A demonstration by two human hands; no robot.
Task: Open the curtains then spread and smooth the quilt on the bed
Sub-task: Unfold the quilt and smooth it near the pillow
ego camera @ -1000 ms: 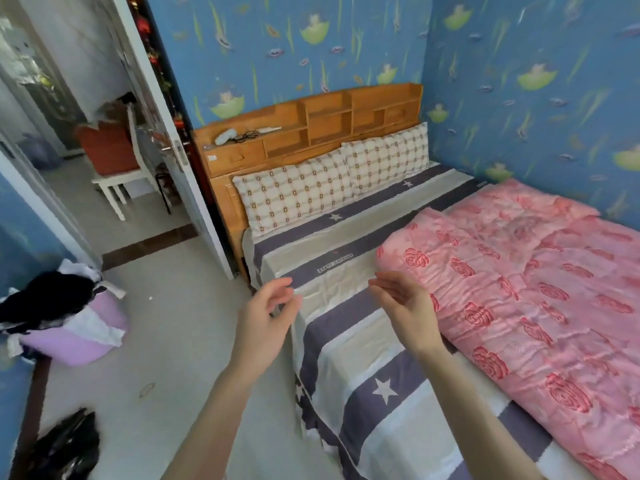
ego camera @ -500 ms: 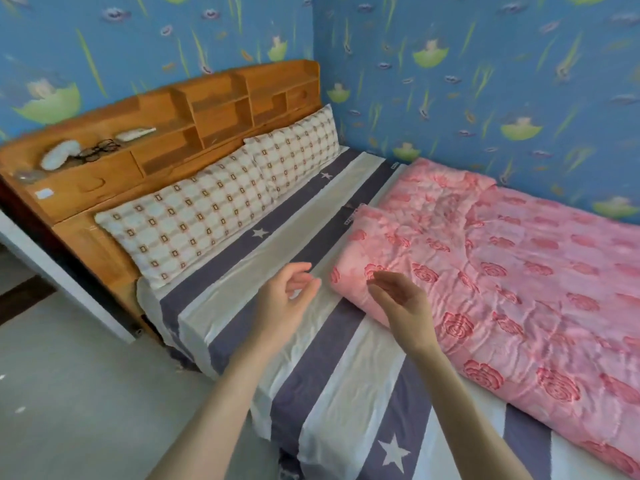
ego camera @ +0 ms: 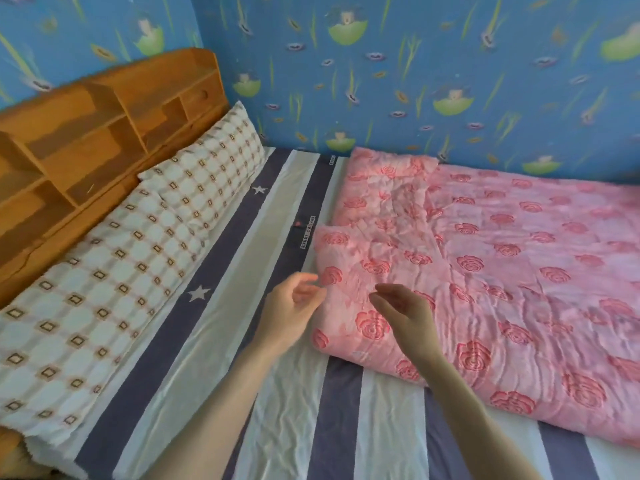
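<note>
A pink quilt (ego camera: 502, 265) with red roses lies folded along the right side of the bed, against the blue wall. Its near-left corner is doubled over. The bed sheet (ego camera: 277, 410) has purple, white and beige stripes with stars. My left hand (ego camera: 294, 310) hovers at the quilt's left folded edge, fingers apart and curled, holding nothing. My right hand (ego camera: 405, 313) is over the quilt's near corner, fingers apart, palm facing left, also holding nothing. No curtains are in view.
Two checked pillows (ego camera: 114, 292) lean against a wooden headboard (ego camera: 86, 133) with open shelves on the left. Blue patterned wallpaper (ego camera: 415, 81) backs the bed on two sides.
My view has swung right and closer to the bed; the floor and doorway have left the frame. Both hands have moved forward to the quilt's near-left corner.
</note>
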